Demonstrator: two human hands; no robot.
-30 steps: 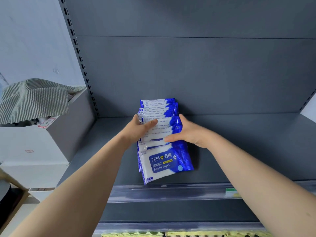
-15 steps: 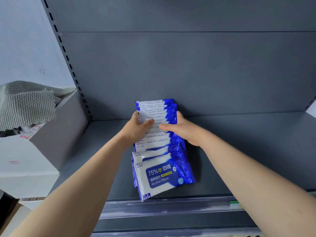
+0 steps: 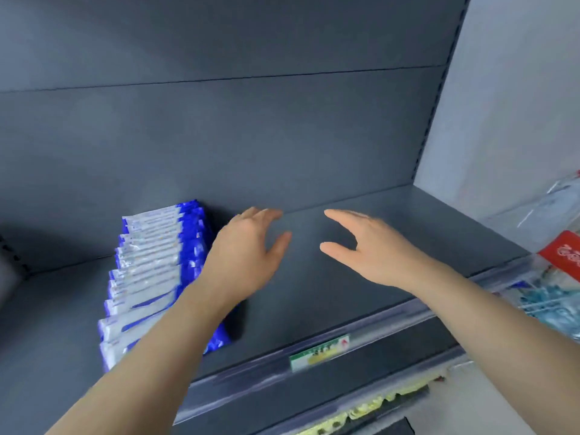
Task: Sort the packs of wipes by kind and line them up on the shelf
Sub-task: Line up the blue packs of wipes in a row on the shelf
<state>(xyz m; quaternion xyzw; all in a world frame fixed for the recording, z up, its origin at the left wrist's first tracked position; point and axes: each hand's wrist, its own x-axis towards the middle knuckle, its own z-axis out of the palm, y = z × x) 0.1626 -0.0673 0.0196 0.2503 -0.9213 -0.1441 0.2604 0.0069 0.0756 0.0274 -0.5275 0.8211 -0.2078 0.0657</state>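
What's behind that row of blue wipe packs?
Only the grey back panel shows behind the row of blue wipe packs; any gap between them is hidden. The left forearm covers the front packs' right side.

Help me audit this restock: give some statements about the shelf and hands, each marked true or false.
1. The blue-and-white wipe packs stand in a row on the left of the shelf. True.
2. The right hand grips a pack. False: it is open and holds nothing.
3. The left hand is open, to the right of the row. True.
4. The price label on the shelf's front rail is red. False: it is mostly green.
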